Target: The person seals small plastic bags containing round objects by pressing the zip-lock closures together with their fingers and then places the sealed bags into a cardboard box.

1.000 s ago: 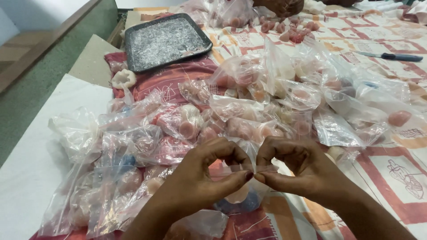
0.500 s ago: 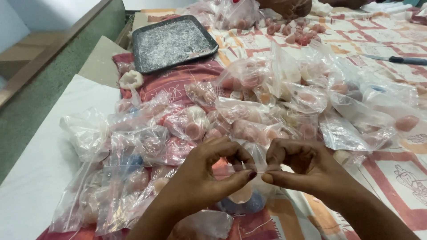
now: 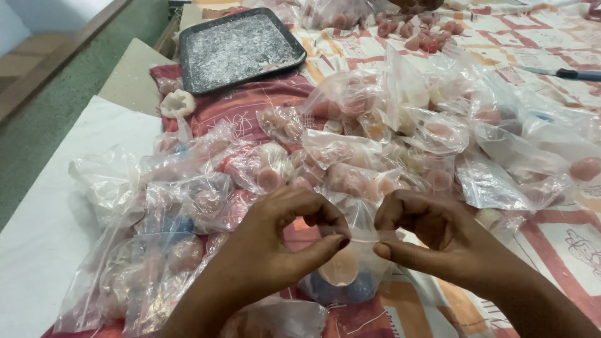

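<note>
Both hands meet at the near centre of the scene, over a patterned red, cream and orange cloth [image 3: 563, 244] that covers the table. The left hand [image 3: 275, 250] and the right hand [image 3: 438, 241] each pinch, thumb against fingers, the top edge of a small clear plastic bag [image 3: 354, 266], which hangs between and just below them. Through the bag show a pale peach round piece and something blue beneath it.

Beyond the hands, a wide heap of similar clear plastic bags [image 3: 375, 144] with pink and peach round pieces inside spreads from left to right across the cloth. At the far left sits a dark rectangular metal tray [image 3: 238, 47] dusted with white powder. Just near of the tray, at the left edge of the cloth, lies a small white flower-shaped piece [image 3: 177, 102]. A knife with a dark handle [image 3: 563, 73] rests at the far right. Loose pink round pieces [image 3: 419, 34] lie at the far edge.
</note>
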